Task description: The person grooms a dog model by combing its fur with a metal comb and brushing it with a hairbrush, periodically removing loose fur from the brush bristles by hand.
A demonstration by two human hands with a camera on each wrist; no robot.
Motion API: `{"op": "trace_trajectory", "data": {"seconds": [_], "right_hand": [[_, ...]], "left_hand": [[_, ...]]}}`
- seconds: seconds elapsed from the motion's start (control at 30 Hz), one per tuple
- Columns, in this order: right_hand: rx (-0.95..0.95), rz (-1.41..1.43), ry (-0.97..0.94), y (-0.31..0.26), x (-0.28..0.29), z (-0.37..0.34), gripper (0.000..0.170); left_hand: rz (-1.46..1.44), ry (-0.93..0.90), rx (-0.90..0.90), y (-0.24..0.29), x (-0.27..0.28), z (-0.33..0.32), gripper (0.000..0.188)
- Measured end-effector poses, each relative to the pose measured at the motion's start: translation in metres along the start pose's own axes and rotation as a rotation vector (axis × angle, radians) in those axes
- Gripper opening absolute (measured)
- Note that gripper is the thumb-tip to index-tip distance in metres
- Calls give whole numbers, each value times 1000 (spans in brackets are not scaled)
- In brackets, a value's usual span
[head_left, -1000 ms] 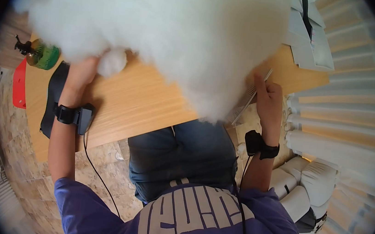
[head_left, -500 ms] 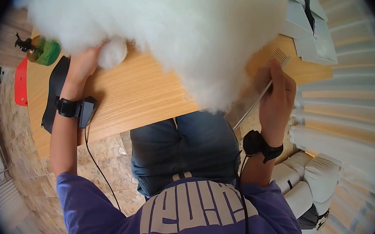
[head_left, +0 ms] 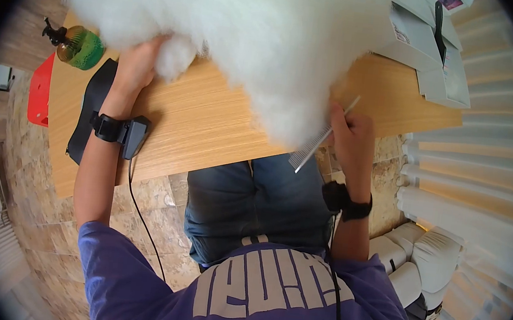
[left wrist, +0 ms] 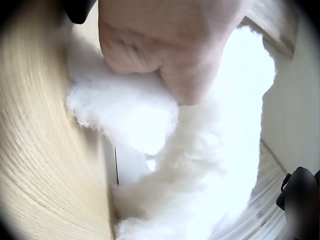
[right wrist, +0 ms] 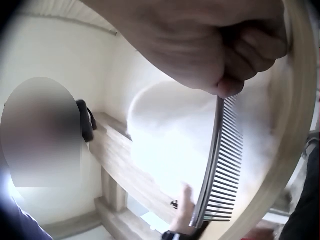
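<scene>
A large mass of white fluffy fur (head_left: 234, 25) covers much of the wooden table (head_left: 192, 115). My left hand (head_left: 137, 64) grips a rounded furry tuft (head_left: 174, 61) at its near left edge; in the left wrist view, the curled hand (left wrist: 165, 45) hides part of this tuft (left wrist: 130, 110). A metal comb (head_left: 316, 146) is held in my right hand (head_left: 352, 139), at the near right edge of the fur. The right wrist view shows the comb (right wrist: 202, 200) jutting from the fist, its long teeth beside the fur (right wrist: 165, 130).
A green pump bottle (head_left: 82, 48) stands at the table's left, near a black case (head_left: 92, 110). Behind it shows a red object (head_left: 41, 91). White boxes (head_left: 445, 87) with a black-handled tool (head_left: 439, 32) lie at the far right, by a sheer curtain (head_left: 453, 157).
The right hand with the comb rose up and right, then came back down and left to the fur's near edge. The left hand keeps its grip; the whole head view has shifted slightly.
</scene>
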State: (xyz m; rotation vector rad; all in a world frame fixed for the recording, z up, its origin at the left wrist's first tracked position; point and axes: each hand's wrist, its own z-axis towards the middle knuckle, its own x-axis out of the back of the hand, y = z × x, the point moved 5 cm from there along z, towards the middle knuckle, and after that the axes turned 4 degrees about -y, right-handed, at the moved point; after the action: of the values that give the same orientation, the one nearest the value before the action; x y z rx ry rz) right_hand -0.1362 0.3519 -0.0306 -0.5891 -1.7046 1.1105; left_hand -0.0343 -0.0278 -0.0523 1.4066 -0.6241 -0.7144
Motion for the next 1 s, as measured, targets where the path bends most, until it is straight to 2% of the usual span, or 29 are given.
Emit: {"op": "trace_trajectory", "data": {"seconds": [0.17,0.27,0.33,0.47,0.57,0.77,0.87,0.93,0.97,1.0], "right_hand": [[45,-41,72,12,34,-11,52],[48,-79,115,17,51,-8,53],[127,-12,272,15,66,-12,53],[195,142,404,2,85,-22,54],[245,268,377,-5,88,-25,58],[320,424,418,-33,61,-27,52],[263,492,308,-51,47,-30,49],[311,484,218,-71,37,-29,46],[312,572,175,-82,31,-29,39],[324,588,164,-94,27,-29,39]], "left_hand": [[-38,-47,45,-4,-1,2,29],[-75,11,38,2,-2,-1,29],[-26,34,34,-3,3,1,29],[-40,-4,65,-7,5,5,30],[-62,-76,62,-13,5,9,30],[-63,-18,61,-19,8,10,31],[62,-44,24,-20,17,12,33],[380,-63,-52,-6,9,5,36],[395,-47,-59,-4,9,5,36],[279,-44,-64,-7,7,7,38]]}}
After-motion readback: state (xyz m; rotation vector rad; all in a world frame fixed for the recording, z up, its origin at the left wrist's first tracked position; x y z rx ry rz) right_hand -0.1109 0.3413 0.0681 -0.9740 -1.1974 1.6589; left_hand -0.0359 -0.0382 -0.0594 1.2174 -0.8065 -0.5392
